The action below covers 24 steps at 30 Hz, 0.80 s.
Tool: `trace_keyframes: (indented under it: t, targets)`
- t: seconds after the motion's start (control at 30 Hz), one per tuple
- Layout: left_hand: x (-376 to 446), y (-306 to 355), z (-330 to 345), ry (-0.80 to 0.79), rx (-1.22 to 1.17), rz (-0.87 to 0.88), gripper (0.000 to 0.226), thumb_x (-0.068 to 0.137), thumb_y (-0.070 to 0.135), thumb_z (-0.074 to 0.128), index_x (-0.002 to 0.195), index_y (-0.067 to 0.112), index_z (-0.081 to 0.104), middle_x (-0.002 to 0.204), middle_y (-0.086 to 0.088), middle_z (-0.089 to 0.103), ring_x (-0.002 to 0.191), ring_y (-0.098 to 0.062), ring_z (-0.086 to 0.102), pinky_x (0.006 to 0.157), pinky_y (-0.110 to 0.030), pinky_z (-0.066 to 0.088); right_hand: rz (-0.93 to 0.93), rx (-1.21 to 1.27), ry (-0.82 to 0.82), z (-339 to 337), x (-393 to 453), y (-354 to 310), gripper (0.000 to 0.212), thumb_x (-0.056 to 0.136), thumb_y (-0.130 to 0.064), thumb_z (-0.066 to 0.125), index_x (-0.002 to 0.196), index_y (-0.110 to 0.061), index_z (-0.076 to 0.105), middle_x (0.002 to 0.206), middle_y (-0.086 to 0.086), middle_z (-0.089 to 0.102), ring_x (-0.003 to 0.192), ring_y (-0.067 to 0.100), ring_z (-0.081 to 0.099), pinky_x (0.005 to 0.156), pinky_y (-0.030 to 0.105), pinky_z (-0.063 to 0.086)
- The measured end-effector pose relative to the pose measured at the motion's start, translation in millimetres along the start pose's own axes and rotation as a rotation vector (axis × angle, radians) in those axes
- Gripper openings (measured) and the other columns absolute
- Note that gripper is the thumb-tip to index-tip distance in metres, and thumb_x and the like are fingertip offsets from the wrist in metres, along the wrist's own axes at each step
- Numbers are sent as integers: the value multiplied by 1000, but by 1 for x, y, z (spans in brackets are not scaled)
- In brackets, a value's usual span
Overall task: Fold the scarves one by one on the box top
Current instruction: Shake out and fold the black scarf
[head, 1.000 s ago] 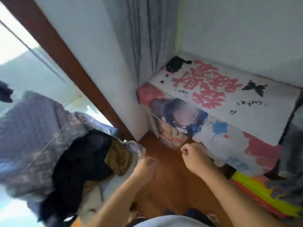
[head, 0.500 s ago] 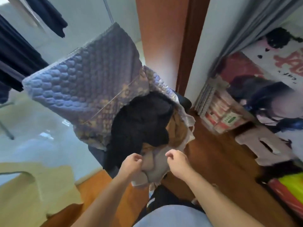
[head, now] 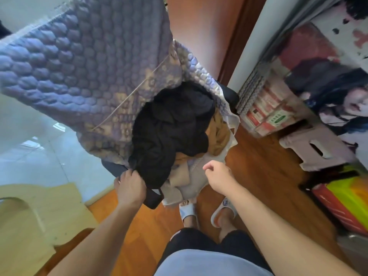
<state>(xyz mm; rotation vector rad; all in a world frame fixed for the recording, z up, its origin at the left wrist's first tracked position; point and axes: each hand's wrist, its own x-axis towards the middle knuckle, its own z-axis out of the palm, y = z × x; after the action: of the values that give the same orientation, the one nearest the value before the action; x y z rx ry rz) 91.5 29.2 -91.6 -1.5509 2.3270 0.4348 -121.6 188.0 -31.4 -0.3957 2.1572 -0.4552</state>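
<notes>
A pile of scarves lies on a chair seat: a black scarf (head: 171, 128) on top, a tan scarf (head: 218, 134) to its right, and a beige scarf (head: 185, 176) hanging off the front. My left hand (head: 129, 184) grips the black scarf's lower left edge at the seat rim. Just right of the beige scarf hovers my right hand (head: 217, 176), its fingers loosely curled and holding nothing. The printed box (head: 326, 80) stands at the right, with only a corner of its top showing.
A purple quilted cover (head: 83, 62) drapes the chair back. A pink plastic stool (head: 316, 150) and a stack of red cartons (head: 266, 112) sit on the wooden floor by the box. A bright yellow and red bag (head: 346, 202) lies at far right. My slippered feet (head: 207, 212) stand below the chair.
The view has swung left from the box to the chair. My left hand has moved left onto the black scarf's edge, while my right hand has drawn away from the pale cloth.
</notes>
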Motion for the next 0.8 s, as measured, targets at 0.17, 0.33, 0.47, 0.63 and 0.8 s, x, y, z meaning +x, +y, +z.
trace_keyframes:
  t: [0.17,0.33,0.47,0.63,0.8]
  targets:
    - [-42,32,-71,19,-804,-56,19,100,18,60,106,18,78,109,2,74,102,-13,66,84,-23,53,-60,111,-136,-3,-35,-16,29,103,-18,49,130,-24,57,130,0,58,114,15,54,87,25,47]
    - [-89,82,-159,-254,-1231,249,28,95,3,64,100,25,80,100,0,76,98,-16,71,82,-31,59,-467,313,-216,-23,-96,-46,68,91,-20,71,147,-38,39,140,-21,47,126,-6,46,101,17,43]
    - [-99,121,-212,-459,-1402,476,29,91,7,67,116,19,75,105,-15,73,101,-26,67,97,-42,53,-518,502,274,-71,-117,-52,34,92,-1,63,97,-31,77,94,-22,73,89,-6,66,84,20,54]
    - [-105,168,-245,-517,-1355,711,57,85,4,73,136,26,59,125,-4,69,118,-20,64,100,-33,52,-563,687,439,-153,-153,-57,15,97,-15,63,86,-18,74,83,-1,75,83,17,71,74,36,58]
    - [-153,211,-236,-14,-1096,746,42,75,45,80,110,38,58,124,9,50,117,-9,56,106,-33,47,-560,1039,493,-215,-182,-60,23,93,-21,68,73,-13,60,80,21,67,83,43,68,72,53,59]
